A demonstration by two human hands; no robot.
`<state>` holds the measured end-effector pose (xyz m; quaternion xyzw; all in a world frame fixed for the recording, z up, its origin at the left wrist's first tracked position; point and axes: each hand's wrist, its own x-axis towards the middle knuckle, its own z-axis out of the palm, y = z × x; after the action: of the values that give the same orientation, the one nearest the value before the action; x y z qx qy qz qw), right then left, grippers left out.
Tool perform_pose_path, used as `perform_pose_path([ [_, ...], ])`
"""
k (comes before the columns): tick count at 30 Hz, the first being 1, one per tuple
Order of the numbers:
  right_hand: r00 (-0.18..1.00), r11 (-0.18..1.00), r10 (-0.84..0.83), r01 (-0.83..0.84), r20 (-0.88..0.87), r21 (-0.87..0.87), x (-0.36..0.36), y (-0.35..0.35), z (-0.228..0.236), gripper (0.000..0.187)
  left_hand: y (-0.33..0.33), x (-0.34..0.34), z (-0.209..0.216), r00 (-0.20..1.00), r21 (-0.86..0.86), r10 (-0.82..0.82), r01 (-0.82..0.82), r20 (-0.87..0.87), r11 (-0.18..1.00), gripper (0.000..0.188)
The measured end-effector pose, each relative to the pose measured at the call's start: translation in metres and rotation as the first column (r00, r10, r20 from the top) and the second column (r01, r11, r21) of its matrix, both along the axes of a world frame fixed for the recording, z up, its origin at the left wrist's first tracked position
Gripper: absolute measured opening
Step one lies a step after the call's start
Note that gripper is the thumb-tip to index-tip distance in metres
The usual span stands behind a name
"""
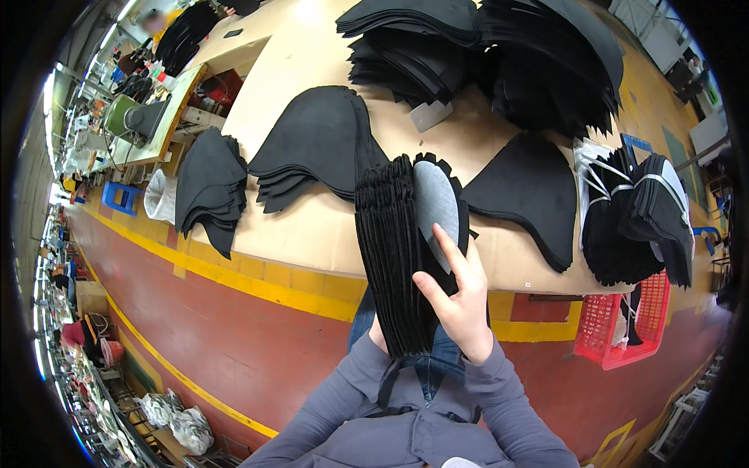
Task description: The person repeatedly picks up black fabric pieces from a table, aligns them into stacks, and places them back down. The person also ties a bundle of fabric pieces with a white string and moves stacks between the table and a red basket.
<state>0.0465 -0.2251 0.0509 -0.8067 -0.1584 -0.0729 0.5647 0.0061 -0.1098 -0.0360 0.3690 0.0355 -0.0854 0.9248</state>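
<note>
A thick stack of black cut fabric pieces [390,257] stands tilted at the table's near edge, its lower end above my lap. Many notched edges face up along it. On its right side lies a grey oval patch [434,203]. My left hand [378,335] goes behind the lower left of the stack and supports it, its fingers hidden. My right hand [460,296] rests against the stack's right side, fingers stretched and apart, with fingertips on the grey patch and the thumb toward the black layers. A single-looking curved black piece [530,195] lies to the right.
Black piles lie left [312,140], far left [211,183] and at the back [546,70] on the tan table [265,234]. Tied bundles [655,210] sit at the right edge above a red basket [616,335]. A grey card [431,115] lies by the back pile.
</note>
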Motion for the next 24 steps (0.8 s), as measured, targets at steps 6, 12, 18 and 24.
perform_pose_path([
  [6,0.888,0.919,-0.235,0.335,0.394,-0.207,0.003,-0.001,-0.010,0.059,0.006,0.000,-0.012,0.999,-0.138,-0.013,0.007,-0.041,0.990,0.045],
  [12,0.999,0.994,-0.047,0.044,-0.027,-0.103,-0.007,0.010,0.003,0.071,0.009,0.007,-0.023,0.997,-0.284,-0.012,-0.010,-0.074,0.959,0.045],
  [18,0.998,0.989,-0.042,0.047,0.040,-0.143,-0.005,0.007,-0.002,0.091,0.010,0.003,-0.035,0.996,-0.424,-0.008,-0.032,-0.091,0.905,0.045],
  [24,0.999,0.988,0.004,0.004,0.053,-0.154,-0.004,0.001,-0.001,0.095,0.008,-0.001,-0.048,0.994,-0.562,-0.009,-0.055,-0.111,0.825,0.045],
])
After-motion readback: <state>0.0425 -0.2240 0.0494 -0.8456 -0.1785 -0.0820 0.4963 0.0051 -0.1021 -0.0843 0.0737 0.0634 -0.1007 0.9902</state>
